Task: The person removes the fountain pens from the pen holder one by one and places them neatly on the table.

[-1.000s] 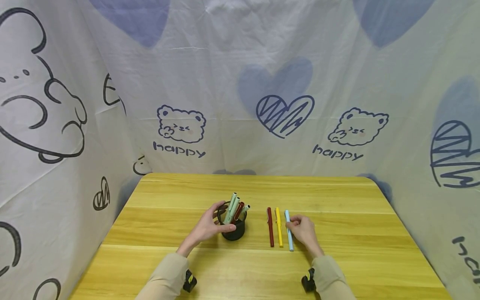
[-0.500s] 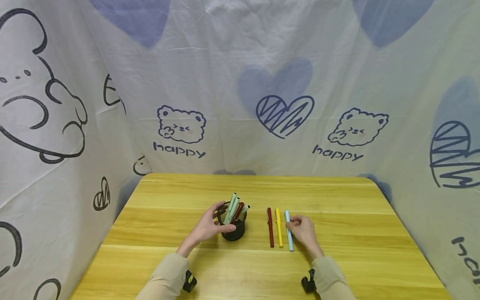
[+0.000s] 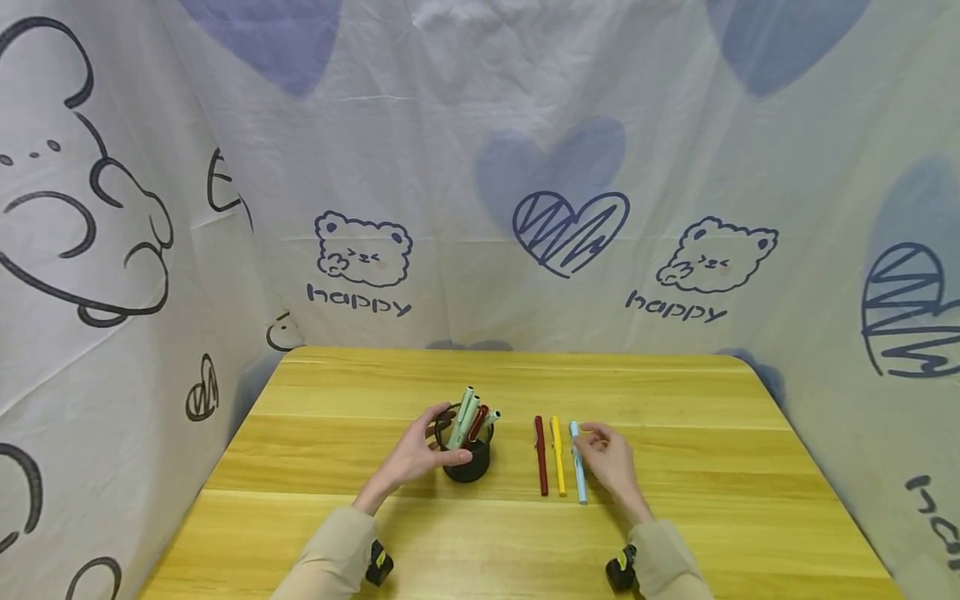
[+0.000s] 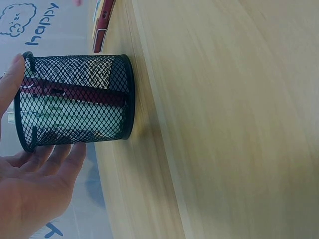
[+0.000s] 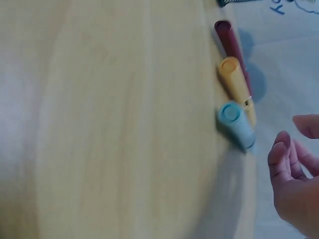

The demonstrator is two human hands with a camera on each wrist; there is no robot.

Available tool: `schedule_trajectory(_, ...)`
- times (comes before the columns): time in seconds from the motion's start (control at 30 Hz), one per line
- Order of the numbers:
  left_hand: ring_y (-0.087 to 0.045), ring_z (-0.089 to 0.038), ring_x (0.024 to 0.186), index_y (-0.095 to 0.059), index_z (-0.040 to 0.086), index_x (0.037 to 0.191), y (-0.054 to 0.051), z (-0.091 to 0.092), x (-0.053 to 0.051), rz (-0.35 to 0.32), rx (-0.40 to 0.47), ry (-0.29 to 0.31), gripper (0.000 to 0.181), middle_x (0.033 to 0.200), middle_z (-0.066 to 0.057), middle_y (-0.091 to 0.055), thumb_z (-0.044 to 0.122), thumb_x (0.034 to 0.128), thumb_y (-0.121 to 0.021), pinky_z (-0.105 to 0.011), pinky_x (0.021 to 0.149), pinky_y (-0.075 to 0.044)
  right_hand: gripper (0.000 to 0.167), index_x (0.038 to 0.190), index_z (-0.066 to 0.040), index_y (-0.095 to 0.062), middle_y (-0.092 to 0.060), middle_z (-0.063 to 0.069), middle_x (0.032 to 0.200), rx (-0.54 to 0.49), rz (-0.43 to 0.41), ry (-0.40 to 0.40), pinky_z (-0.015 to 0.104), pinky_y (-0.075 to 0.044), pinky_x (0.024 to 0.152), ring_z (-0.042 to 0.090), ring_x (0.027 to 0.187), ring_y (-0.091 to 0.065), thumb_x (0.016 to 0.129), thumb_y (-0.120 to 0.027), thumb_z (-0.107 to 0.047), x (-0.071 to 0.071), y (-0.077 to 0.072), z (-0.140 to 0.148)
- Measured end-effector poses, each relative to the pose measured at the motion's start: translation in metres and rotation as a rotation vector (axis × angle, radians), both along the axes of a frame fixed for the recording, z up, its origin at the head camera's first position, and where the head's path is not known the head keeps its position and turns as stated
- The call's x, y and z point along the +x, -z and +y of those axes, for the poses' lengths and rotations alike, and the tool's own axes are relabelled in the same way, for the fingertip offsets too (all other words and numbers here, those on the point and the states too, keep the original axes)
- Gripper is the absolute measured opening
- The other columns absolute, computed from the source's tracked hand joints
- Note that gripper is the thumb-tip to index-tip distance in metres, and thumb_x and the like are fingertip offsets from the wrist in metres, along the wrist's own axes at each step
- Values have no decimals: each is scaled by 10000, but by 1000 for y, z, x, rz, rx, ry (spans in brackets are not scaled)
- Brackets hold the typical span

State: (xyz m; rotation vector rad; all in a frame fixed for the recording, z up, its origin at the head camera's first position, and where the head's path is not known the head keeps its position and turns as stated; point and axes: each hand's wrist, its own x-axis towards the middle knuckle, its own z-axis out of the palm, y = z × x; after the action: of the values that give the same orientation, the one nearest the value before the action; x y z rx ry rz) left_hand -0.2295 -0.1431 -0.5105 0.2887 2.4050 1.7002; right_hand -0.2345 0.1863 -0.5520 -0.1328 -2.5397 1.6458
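My left hand [image 3: 412, 452] holds a black mesh pen holder [image 3: 468, 468] upright on the table, thumb on the near side and fingers round the far side. Inside it stand several pale green pens [image 3: 462, 421] and a dark red pen [image 3: 477, 423]. To its right a dark red pen [image 3: 541, 458], a yellow pen [image 3: 558, 458] and a light blue pen [image 3: 581, 485] lie side by side, roughly parallel. Beside the light blue one is my right hand [image 3: 613, 463]. In the right wrist view its thumb and fingers are parted, with nothing between them, apart from the light blue pen [image 5: 237, 125].
The wooden table [image 3: 480, 542] has rounded far corners. A printed white cloth [image 3: 450, 250] hangs behind it and along both sides. Each forearm wears a small black device, the left one [image 3: 380, 562] and the right one [image 3: 621, 570].
My right hand has let go of the light blue pen, its fingers opening and the hand shifting slightly right. The left hand and the pens stay in place.
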Motion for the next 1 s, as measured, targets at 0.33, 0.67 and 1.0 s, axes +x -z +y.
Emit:
schedule_trajectory(0.33,-360,-476,1456,-318,47,1564,0,0,-1,-7,4,5,964,1602,-183,-371,247,799,-870,-596,1172,-383,299,1214,79,-647,-639,185,1004,-181,125,-155,145,-521,691,5,792,-622,942,-681,-40,16,-27,-24)
schedule_trajectory(0.67,-355,-483,1455,-309,35,1566,1,-1,-1,0,1,9,973,1611,-188,-351,254,800,-869,-603,1165,-388,367,1292,85,-580,-593,308,1078,-232,224,-432,163,-563,730,14,849,-637,952,-660,-30,18,-39,-48)
schedule_trajectory(1.0,-370,-489,1443,-307,29,1564,0,0,-1,2,9,7,985,1598,-200,-370,259,792,-875,-618,1159,-386,388,1318,65,-568,-614,271,1064,-205,203,-485,192,-545,660,21,810,-632,964,-659,-63,17,-43,-66)
